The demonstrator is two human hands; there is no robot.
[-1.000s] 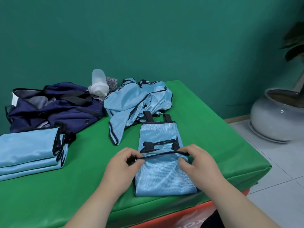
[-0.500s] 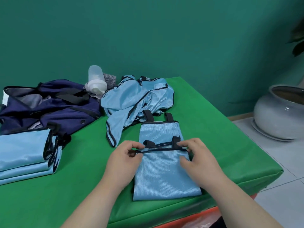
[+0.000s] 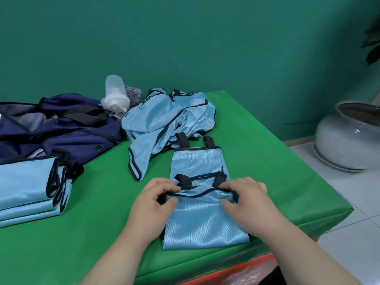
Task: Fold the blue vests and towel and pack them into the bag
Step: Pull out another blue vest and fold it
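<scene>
The main risk, by my judgement, lay in the slippery cloth. If either pinch let go or the two hands moved unevenly, the doubled layer could slide askew and the fold would open or come out crooked. The dark shoulder straps could also bunch up inside the fold.

The left hand [image 3: 153, 200] had its thumb and curled fingers pinching the left end of the dark-trimmed hem of the light blue vest [image 3: 202, 223]. The right hand [image 3: 249, 199] pinched the right end in the same way, so neither hand was open. That vest lay near the front edge of the green tabletop [image 3: 102, 223], towards its right side. It was a narrow, glossy strip with fine ribbing, and its near part was turned up over its middle.

A stack of folded vests [image 3: 24, 188] sat at the left edge. A crumpled vest [image 3: 164, 120] lay unfolded towards the back, just beside the open navy bag [image 3: 67, 128]. Behind them stood a white bottle [image 3: 115, 93] against a grey striped cloth [image 3: 133, 94] (possibly the towel, though I could not tell).
</scene>
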